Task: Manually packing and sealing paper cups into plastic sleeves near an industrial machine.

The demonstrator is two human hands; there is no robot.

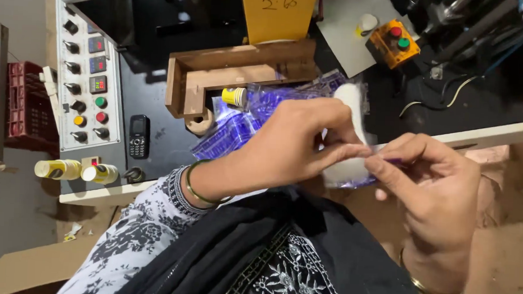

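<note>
Black embroidered cloth (280, 265) lies nearest. Above it, left hand (291, 145) and right hand (430, 184) pinch fingers closed on a clear packet (349, 168) with white padding, above the worktop (157, 101).

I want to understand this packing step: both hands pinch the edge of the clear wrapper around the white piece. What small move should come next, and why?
Probably slide the white piece deeper into the clear wrapper. The left hand and right hand both pinch the wrapper's near edge, and the piece seems to stick out beyond it.
</note>
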